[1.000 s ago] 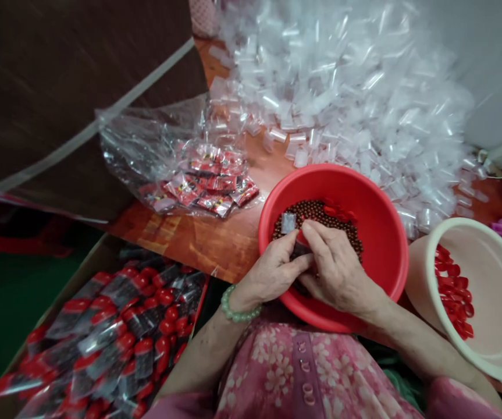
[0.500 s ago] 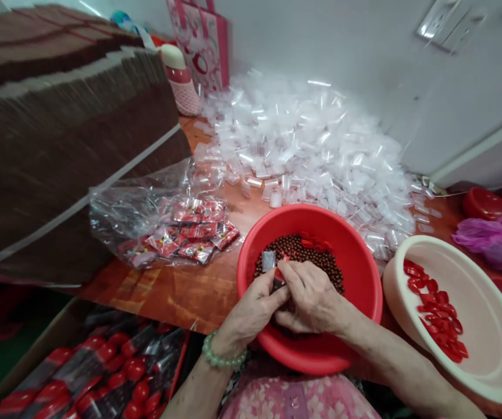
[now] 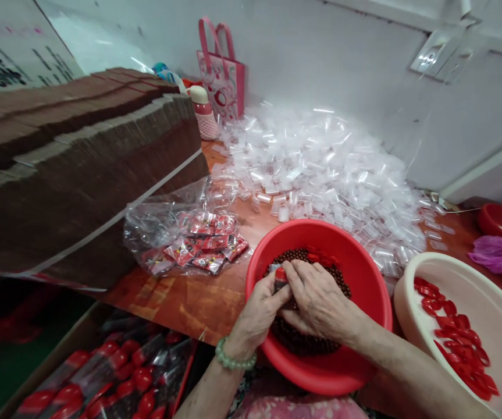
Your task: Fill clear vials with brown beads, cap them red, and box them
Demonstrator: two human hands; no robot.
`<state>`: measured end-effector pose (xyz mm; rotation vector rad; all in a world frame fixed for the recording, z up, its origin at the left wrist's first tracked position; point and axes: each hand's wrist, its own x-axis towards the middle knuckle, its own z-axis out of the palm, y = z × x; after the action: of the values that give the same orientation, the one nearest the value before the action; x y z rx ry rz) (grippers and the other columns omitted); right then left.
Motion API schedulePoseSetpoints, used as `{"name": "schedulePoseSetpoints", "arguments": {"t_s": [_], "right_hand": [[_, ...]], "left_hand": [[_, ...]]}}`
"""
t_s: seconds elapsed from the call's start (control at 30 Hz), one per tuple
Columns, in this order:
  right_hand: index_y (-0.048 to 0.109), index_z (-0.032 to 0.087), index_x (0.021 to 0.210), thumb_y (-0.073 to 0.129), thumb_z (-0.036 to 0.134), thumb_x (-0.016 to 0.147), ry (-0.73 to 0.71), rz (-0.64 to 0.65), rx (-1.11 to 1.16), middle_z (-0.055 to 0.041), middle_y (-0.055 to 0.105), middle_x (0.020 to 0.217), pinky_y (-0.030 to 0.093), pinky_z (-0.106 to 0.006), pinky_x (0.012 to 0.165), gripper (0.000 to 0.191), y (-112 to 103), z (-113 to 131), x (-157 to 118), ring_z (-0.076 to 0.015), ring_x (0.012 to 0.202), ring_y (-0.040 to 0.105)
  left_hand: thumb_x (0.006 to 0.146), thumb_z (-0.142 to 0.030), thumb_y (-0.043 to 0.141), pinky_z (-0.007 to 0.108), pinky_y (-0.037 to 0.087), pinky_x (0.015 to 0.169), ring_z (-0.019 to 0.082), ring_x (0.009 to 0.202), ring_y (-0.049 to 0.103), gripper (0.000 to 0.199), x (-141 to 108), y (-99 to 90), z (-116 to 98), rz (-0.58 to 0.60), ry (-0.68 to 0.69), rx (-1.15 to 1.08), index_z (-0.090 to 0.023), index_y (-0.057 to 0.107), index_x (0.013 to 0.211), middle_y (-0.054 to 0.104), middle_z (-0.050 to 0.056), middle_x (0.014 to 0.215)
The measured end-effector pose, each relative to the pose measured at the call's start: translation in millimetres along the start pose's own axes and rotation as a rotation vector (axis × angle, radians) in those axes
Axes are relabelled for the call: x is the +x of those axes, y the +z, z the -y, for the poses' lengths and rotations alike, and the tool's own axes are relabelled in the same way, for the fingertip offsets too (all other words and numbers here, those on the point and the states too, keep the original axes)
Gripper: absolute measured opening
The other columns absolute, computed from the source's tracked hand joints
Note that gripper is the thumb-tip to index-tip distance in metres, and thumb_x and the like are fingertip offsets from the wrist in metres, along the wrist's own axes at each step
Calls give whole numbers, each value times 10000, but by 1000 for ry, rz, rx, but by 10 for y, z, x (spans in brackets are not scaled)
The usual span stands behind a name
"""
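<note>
Red-capped clear container (image 3: 281,276), held over brown beads (image 3: 340,280) in red basin (image 3: 370,302). Clamped between thumb and fingers of left hand (image 3: 257,313); met near its cap by bunched fingers of right hand (image 3: 320,298), exact grip underneath hidden. Looks dark-filled, probably nearly finished; can't tell if fully seated at the cap. Apparently done: many capped containers (image 3: 141,378) in box (image 3: 74,334), lower left. Apparently left: big heap of clear plastic sleeves (image 3: 320,169), loose red caps (image 3: 458,334) in cream basin (image 3: 495,311).
</note>
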<state>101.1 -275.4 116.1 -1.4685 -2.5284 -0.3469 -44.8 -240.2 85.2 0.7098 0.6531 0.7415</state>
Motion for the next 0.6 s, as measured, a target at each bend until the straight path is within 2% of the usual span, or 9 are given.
{"name": "schedulePoseSetpoints", "arguments": {"t_s": [0.1, 0.17, 0.3, 0.6], "right_hand": [[616, 48, 1149, 626, 444, 848, -59, -35, -44, -147, 675, 962, 502, -409, 805, 497, 24, -38, 74, -298, 875, 617], [619, 97, 1026, 612, 442, 828, -96, -71, -53, -94, 628, 841, 460, -374, 678, 398, 56, -63, 116, -258, 735, 567], [602, 101, 1015, 549, 447, 851, -124, -119, -56, -70, 593, 785, 395, -348, 614, 386, 137, -96, 141, -228, 670, 528], [571, 154, 935, 427, 554, 950, -135, -65, -52, -83, 590, 755, 324, -337, 578, 425, 192, -134, 113, -221, 645, 498]], "left_hand": [[728, -435, 891, 382, 528, 1017, 298, 1172, 677, 495, -6, 15, -4, -12, 25, 16, -135, 708, 1075, 773, 112, 1100], [748, -436, 874, 372, 521, 1018, 289, 1178, 669, 475, -7, 21, 1, -47, 50, 41, -133, 691, 1064, 767, 109, 1112], [780, -436, 840, 352, 512, 1001, 260, 1136, 671, 453, -1, 9, 31, -58, 63, 89, -134, 646, 1058, 753, 96, 1116], [858, -453, 739, 275, 502, 795, 179, 901, 645, 361, -23, 13, 32, -101, 66, 313, -164, 581, 1004, 697, 32, 939]]}}
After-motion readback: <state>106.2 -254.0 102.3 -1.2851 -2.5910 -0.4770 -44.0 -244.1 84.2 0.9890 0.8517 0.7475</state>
